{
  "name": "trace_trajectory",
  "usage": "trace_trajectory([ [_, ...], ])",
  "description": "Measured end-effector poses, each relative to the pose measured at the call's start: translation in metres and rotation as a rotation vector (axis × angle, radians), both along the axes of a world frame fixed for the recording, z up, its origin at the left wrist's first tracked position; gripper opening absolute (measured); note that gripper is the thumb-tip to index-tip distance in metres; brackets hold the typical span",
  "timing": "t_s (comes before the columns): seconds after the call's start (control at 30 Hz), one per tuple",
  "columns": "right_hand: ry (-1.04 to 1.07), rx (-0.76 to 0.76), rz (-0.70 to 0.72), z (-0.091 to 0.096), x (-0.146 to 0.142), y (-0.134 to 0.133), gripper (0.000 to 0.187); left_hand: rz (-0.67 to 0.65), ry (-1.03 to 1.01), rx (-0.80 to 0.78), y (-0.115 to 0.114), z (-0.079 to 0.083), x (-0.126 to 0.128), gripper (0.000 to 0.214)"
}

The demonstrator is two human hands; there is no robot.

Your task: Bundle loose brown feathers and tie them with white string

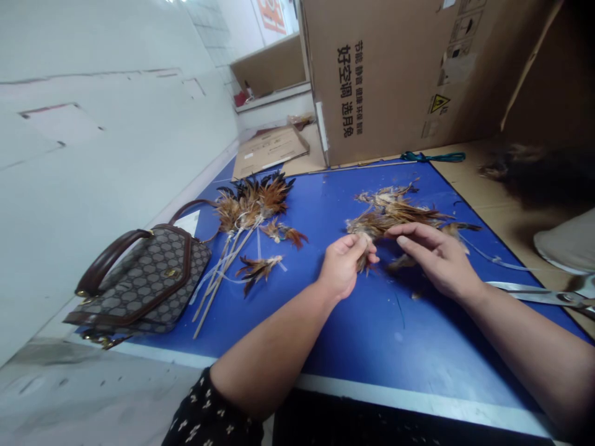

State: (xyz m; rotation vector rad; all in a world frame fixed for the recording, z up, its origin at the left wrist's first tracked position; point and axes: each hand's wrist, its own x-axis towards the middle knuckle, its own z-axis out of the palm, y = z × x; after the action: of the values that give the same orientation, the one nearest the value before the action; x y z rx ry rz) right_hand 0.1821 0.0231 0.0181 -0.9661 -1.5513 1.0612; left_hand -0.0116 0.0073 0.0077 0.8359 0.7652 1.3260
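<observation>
My left hand [340, 265] is closed in a pinch on a small feather bunch [363, 262], whose reddish-brown tips hang below the fingers. Close beside it, my right hand [439, 257] has its fingers stretched out and its thumb apart, with nothing visible in its grasp. Just beyond both hands lies a loose pile of brown feathers [395, 210], partly hidden by the fingers. Feather-topped sticks [225, 272] lie together to the left, their dark and russet plumes [255, 201] pointing away. Two small feather tufts [258, 271] rest beside them.
A patterned handbag [158, 272] stands at the table's left edge by the wall. Metal scissors [534, 294] lie to the right, near my forearm. A large cardboard box [395, 80] rises behind the blue tabletop [362, 341]. Green cord [432, 157] lies at its foot.
</observation>
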Motion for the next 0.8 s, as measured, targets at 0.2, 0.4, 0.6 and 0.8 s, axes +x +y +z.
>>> trace_trajectory([
  [0.2,-0.168,0.061,0.214,0.007,0.001,-0.004,0.045,-0.204,0.098,-0.045,-0.009,0.000,0.005,0.043],
  [0.4,-0.153,0.063,0.360,0.008,0.005,0.001,0.032,-0.290,0.156,-0.095,-0.008,-0.002,0.001,0.044],
  [0.6,-0.131,0.084,0.333,0.007,0.009,0.006,0.020,-0.367,0.166,-0.127,-0.007,-0.002,-0.003,0.038],
  [0.8,-0.186,0.084,0.449,0.009,0.009,0.008,0.025,-0.475,0.333,-0.129,-0.010,0.000,-0.007,0.040],
])
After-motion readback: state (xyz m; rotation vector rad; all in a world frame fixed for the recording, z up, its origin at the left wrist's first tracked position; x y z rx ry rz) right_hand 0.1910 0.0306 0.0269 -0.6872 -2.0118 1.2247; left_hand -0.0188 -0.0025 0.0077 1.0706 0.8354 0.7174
